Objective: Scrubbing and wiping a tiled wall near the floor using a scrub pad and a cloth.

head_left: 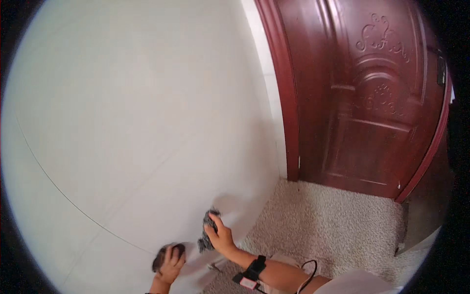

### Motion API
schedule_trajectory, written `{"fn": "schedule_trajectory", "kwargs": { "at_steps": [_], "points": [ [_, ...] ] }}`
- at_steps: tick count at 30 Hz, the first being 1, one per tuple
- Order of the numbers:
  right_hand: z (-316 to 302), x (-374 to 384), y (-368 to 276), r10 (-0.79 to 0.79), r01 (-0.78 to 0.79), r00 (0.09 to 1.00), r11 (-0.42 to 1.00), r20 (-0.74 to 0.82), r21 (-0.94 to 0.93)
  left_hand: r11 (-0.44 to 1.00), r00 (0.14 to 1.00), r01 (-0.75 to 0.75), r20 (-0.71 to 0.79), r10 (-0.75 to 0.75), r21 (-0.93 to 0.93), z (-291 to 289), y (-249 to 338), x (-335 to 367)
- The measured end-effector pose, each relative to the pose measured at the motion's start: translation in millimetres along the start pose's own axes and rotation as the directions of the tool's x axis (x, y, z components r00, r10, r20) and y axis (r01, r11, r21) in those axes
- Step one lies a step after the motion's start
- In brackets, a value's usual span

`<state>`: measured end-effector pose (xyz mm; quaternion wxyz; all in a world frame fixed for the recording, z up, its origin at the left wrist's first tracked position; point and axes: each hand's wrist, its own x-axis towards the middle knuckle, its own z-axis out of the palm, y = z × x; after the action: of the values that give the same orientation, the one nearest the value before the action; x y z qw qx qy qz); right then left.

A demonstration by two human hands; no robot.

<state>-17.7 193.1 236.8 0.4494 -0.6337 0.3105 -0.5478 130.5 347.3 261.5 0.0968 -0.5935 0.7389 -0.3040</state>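
Note:
My right hand (222, 238) is closed round a crumpled dark grey cloth (203, 243) and presses it to the white wall (147, 122). To its left and lower, my left hand (170, 266) has its fingers curled over a dark, rounded object (159, 260), also up against the wall. What kind of object that is does not show clearly. Both hands work low on the wall, a short way apart. A black strap (256, 267) with a small device goes round my right forearm.
A dark red panelled door (377, 132) with raised ornament stands at the right, in a red frame (289, 103). Speckled beige carpet (338, 215) covers the floor below it. A thin dark line (63, 194) runs across the wall. Near my right forearm loops a black cable (313, 270).

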Motion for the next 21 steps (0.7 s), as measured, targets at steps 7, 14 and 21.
{"fn": "schedule_trajectory", "kwargs": {
  "at_steps": [7, 14, 21],
  "points": [
    [12.4, 0.1, 2.5, 0.064, -0.066, 0.996, 0.997, 0.054, 0.029, 0.834, 0.798, 0.464, -0.55, -0.247, 0.299, -142.6, -146.7, 36.3],
    [11.4, 5.1, -4.2, 0.08, -0.084, 0.991, 0.996, 0.105, 0.034, 0.632, 0.508, 0.733, -0.82, -0.266, 0.249, -237.2, -222.8, 100.7],
    [15.1, 2.1, 0.0, 0.086, -0.084, 0.992, 0.996, 0.089, -0.017, 0.659, 0.51, 0.711, -0.825, -0.243, 0.245, -236.6, -215.1, 135.0]
  ]
}}
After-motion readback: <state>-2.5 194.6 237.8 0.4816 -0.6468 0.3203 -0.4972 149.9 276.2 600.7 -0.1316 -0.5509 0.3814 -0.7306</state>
